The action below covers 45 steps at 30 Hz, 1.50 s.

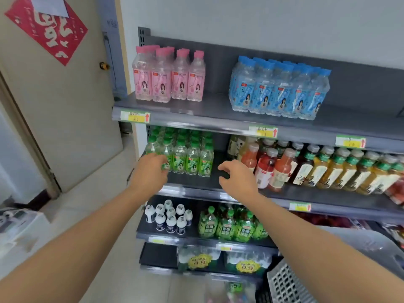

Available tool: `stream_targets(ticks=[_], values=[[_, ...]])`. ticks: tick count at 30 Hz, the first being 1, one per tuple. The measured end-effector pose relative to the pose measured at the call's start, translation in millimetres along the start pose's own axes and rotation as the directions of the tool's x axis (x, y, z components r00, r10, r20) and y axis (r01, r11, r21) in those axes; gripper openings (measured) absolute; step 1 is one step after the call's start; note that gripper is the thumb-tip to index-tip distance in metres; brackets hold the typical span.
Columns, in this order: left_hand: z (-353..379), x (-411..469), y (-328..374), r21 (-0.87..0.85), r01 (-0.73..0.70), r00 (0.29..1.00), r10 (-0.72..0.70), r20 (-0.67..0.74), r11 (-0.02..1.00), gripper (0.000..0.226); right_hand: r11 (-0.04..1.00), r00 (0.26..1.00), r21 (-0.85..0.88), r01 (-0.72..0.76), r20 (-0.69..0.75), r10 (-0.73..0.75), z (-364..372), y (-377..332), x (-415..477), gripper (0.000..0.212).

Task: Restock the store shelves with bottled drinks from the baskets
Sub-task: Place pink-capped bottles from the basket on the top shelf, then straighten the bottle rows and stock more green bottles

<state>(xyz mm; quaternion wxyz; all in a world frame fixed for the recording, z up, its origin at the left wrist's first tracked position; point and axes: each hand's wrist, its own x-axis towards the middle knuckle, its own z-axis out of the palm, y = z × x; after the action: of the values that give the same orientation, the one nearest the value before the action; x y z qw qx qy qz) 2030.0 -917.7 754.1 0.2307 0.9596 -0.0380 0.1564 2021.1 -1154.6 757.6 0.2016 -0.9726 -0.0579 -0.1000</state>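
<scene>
Bare forearms (65, 248) reach up from the bottom corners of view toward the 2nd shelf (196, 182) of a grey store rack. L hand (150, 171) lies over the front-left bottle of the green-capped bottles (192, 158), which stand in rows at the left end of that shelf. Its fingers bend over the bottle, but can't tell whether they grip it or only touch. R hand (238, 178) hovers over the bare strip of shelf btwn the green-capped lot and the juice bottles (271, 169), fingers half curled, thumb apart from them, nothing held. Tea bottles (328, 171) w/ green collars run on from the juices toward the right end, near the front edge. Top shelf (218, 108) has pink-capped bottles (168, 79) at its left end and a wrapped pack of blue-capped bottles (279, 90) mid-shelf, the two groups well apart. Price tags (135, 117) sit on the shelves' front edges. 3rd shelf (195, 206) has small white-capped bottles (170, 217) at the left end and green packs (231, 226) near them on the right. Below that are packs w/ yellow 9.9 stickers (199, 261). At bottom right a grey basket (284, 285) w/ a lattice wall shows beside the R forearm, contents not visible. Left of the rack stands a door (65, 106) w/ a red sign (48, 27).
</scene>
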Motion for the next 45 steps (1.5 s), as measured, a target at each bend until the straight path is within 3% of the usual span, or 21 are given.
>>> stream_targets(ticks=[6, 13, 20, 23, 28, 45], values=[[71.1, -78.6, 6.4, 0.054, 0.035, 0.98, -0.044, 0.191, 0.998, 0.023, 0.989, 0.98, -0.034, -0.146, 0.129, 0.149, 35.5, 61.0, -83.0, 0.032], [156.1, -132.7, 17.2, 0.042, -0.053, 0.918, 0.032, 0.396, 0.998, 0.017, 0.931, 0.896, -0.095, -0.352, 0.253, 0.364, 94.6, 131.9, -149.9, 0.036], [257.7, -180.3, 15.3, 0.017, -0.142, 0.815, 0.107, 0.57, 0.99, 0.017, 0.827, 0.759, -0.203, -0.524, 0.328, 0.562, 162.2, 191.4, -209.9, 0.023], [302.9, -204.0, 10.3, 0.011, -0.136, 0.771, 0.099, 0.629, 0.991, 0.023, 0.769, 0.691, -0.188, -0.611, 0.346, 0.634, 193.4, 217.9, -238.2, 0.027], [376.3, -242.8, 6.7, 0.064, -0.159, 0.685, 0.064, 0.726, 0.985, 0.028, 0.713, 0.592, -0.23, -0.662, 0.424, 0.686, 249.0, 265.1, -280.0, 0.019], [662.0, -356.1, -28.6, 0.099, -0.162, 0.517, -0.001, 0.856, 0.982, 0.027, 0.604, 0.401, -0.304, -0.737, 0.522, 0.753, 481.6, 427.1, -375.0, 0.035]])
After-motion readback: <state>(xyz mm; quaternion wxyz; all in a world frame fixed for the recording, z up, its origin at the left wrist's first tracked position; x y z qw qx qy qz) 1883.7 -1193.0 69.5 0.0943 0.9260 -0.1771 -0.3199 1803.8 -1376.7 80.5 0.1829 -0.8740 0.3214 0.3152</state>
